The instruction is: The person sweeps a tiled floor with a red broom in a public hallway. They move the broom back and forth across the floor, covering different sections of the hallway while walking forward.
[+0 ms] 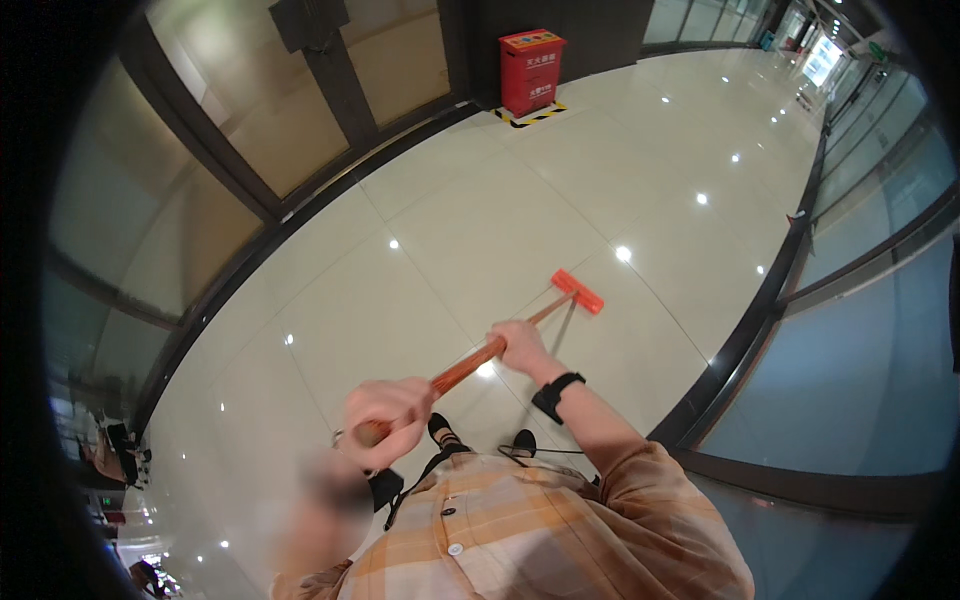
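Observation:
A long-handled floor-cleaning tool, either a mop or a broom, runs diagonally across the view in front of me. Its wooden handle (466, 370) slopes down to a flat orange-red head (577, 292) at the tiled floor. My left hand (390, 420) is wrapped around the top end of the handle, close to my body. Further down the shaft, my right hand (516, 347) grips it, with a black watch or band (557, 397) on the wrist. Whether the head has bristles or a sponge is too small to tell.
Glossy floor tiles (480, 217) stretch along a corridor. Glass doors (277, 112) line the left; glass panels (847, 390) rise from a dark sill at the right. A red fire-equipment box (531, 75) stands by the wall inside yellow-black tape (540, 120). A thin dark cord (555, 451) passes near my shoes.

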A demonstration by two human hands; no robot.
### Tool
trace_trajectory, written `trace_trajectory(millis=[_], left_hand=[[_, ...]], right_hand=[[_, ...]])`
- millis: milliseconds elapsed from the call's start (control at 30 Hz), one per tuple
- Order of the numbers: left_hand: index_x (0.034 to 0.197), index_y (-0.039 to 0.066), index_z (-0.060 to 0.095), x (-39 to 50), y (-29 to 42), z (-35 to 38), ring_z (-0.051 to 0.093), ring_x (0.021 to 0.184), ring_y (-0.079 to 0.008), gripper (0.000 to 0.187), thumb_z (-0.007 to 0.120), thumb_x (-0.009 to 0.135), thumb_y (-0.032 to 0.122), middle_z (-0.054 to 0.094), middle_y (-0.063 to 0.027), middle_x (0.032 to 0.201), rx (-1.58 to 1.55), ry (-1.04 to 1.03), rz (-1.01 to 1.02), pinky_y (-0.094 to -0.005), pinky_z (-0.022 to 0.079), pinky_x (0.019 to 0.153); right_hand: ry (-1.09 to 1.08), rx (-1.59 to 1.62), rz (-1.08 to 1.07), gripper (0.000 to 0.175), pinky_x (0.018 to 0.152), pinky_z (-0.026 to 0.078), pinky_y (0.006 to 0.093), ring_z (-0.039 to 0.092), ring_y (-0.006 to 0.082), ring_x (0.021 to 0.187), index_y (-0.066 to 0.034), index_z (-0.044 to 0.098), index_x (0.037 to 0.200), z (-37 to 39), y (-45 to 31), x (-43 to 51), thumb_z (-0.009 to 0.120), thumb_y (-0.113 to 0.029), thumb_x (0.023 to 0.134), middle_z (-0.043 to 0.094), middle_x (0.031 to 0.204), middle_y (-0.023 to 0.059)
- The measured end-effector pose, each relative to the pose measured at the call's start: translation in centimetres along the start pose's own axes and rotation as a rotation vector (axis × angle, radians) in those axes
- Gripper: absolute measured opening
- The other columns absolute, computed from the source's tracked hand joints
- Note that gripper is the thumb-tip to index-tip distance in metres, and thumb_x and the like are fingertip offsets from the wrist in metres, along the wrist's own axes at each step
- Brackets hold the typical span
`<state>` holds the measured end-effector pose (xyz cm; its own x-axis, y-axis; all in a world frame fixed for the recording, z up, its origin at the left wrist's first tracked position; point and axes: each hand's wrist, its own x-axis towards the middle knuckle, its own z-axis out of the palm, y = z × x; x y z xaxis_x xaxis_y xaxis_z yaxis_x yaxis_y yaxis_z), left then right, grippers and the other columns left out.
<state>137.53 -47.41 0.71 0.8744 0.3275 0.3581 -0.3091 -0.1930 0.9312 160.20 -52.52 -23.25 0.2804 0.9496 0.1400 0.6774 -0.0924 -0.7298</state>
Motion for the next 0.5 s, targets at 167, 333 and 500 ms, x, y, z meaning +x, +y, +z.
trace_trajectory(millis=[167, 333, 500], left_hand=[[0.056, 0.003, 0.036, 2.2, -1.7, 2.2, 0.042, 0.054, -0.0251, 0.026, 0.051, 0.073, -0.011, 0.042, -0.0089, 0.057, 0.067, -0.205, 0.041, -0.0357, 0.037, 0.055], [0.047, 0.003, 0.035, -1.3, 5.5, 1.7, 0.04, 0.041, -0.0268, 0.028, 0.053, 0.067, -0.004, 0.041, -0.0095, 0.048, 0.295, -0.135, -0.017, -0.0347, 0.039, 0.048], [0.043, 0.004, 0.032, -2.4, 6.4, 2.3, 0.035, 0.035, -0.0281, 0.031, 0.052, 0.065, -0.005, 0.039, -0.011, 0.044, 0.053, -0.123, -0.044, -0.0376, 0.035, 0.046]], right_hand=[[-0.01, -0.149, 0.043, 0.005, 0.071, 0.049, 0.0458, 0.062, 0.0358, 0.08, -0.0092, 0.066, 0.073, -2.0, 3.1, -0.6, 0.065, -0.011, 0.069, 0.065, 0.077, 0.0136], [-0.149, 0.017, 0.005, 0.009, 0.071, 0.049, 0.0466, 0.063, 0.0361, 0.082, -0.0073, 0.064, 0.075, -1.5, -3.7, -5.8, 0.066, -0.011, 0.067, 0.066, 0.078, 0.0137], [-0.276, 0.006, 0.065, 0.013, 0.07, 0.049, 0.0464, 0.064, 0.036, 0.076, -0.0092, 0.065, 0.08, -2.4, -5.4, -11.1, 0.066, -0.012, 0.067, 0.066, 0.075, 0.0116]])
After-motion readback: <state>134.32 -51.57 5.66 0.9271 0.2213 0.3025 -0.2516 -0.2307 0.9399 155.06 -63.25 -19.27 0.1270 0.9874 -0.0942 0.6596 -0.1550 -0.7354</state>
